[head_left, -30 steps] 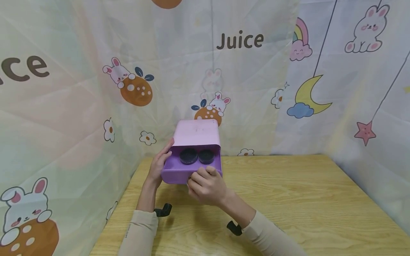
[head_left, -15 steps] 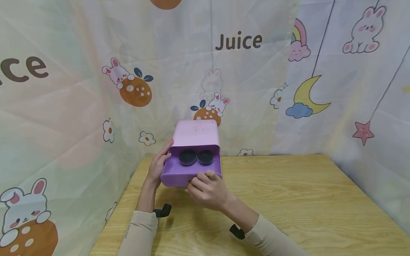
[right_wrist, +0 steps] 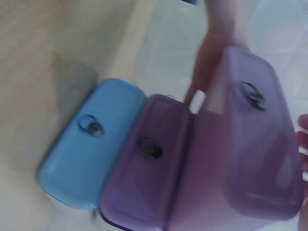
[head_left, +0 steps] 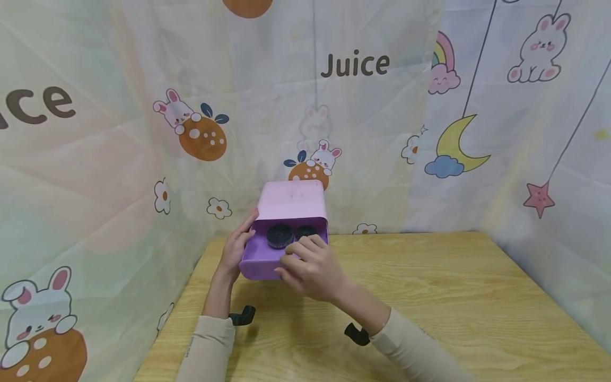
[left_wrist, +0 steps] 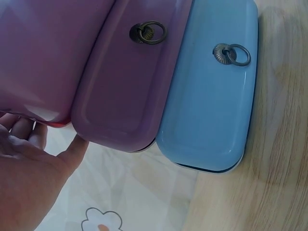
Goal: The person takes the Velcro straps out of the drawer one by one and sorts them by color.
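The top purple drawer point(head_left: 260, 269) is pulled out of a small pink drawer cabinet point(head_left: 292, 200). Two flat, round black pieces lie inside: the left one point(head_left: 279, 235) shows whole, while fingers partly cover the right one point(head_left: 305, 230). My left hand point(head_left: 234, 252) rests along the cabinet's left side with fingers extended. My right hand point(head_left: 310, 268) is over the drawer's front edge, fingers loosely bent and grasping nothing visible. In the right wrist view the drawer's metal ring pull point(right_wrist: 254, 98) is free of the hand, and only fingertips appear at the right border.
Below the pulled-out drawer are a second purple drawer point(left_wrist: 127, 82) and a blue drawer point(left_wrist: 207, 110), both closed, each with a ring pull. The cabinet stands on a wooden table point(head_left: 429, 297). Printed cloth point(head_left: 372, 116) hangs behind it and at both sides.
The drawer came slightly further out toward me. My right hand has left the drawer's front and risen over its edge toward the black pieces. My left hand stays in place.
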{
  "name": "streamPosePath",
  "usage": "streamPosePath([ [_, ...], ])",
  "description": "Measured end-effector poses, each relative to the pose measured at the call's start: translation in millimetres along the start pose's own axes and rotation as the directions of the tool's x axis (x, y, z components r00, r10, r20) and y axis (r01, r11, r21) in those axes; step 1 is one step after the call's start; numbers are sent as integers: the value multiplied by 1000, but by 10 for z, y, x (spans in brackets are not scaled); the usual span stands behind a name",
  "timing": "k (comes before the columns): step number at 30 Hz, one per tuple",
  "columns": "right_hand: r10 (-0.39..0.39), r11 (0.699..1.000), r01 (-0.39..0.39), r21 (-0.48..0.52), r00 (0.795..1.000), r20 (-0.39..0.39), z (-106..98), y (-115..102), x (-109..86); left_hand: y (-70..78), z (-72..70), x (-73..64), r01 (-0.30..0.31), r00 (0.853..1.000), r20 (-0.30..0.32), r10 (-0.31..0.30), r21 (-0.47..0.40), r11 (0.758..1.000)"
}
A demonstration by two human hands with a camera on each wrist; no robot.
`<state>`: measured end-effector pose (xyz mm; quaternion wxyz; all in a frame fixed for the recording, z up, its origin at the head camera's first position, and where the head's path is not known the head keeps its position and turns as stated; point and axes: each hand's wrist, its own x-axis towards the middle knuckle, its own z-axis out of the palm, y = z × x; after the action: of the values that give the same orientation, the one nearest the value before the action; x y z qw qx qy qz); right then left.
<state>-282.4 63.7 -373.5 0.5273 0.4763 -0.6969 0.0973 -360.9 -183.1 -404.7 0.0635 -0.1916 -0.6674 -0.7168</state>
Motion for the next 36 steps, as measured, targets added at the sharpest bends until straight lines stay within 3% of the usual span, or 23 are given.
streamPosePath([
  [2,88,994,-93,52,993,77,-33,64,57,12,-1,4,6,1000,2,-6,-3,1000],
  [4,166,981,-180,75,971,170,-55,135,103,23,-6,12,7,1000,2,-7,-5,1000],
  [9,288,933,-348,92,874,391,-81,279,167,40,-23,24,-1,1000,-8,1,5,1000],
  [11,306,920,-382,91,843,443,-86,313,181,40,-27,24,1,1000,-9,-1,13,1000],
  [16,322,895,-434,100,785,529,-84,388,219,31,-13,16,0,1000,-6,0,13,1000],
  [20,332,862,-496,106,711,620,-85,432,243,10,-4,0,2,1000,9,-1,-19,1000],
  [23,328,843,-526,114,670,666,-96,462,259,-2,-6,-4,-2,1000,14,2,-20,1000],
  [26,328,827,-549,125,650,685,-96,512,268,-8,-1,7,-7,1000,7,7,-11,1000],
  [30,322,808,-570,149,639,699,-71,599,262,-19,8,9,-2,1000,-3,2,-15,1000],
  [36,325,820,-559,122,631,705,-35,695,239,-19,-1,-4,-2,1000,-12,2,-12,1000],
])
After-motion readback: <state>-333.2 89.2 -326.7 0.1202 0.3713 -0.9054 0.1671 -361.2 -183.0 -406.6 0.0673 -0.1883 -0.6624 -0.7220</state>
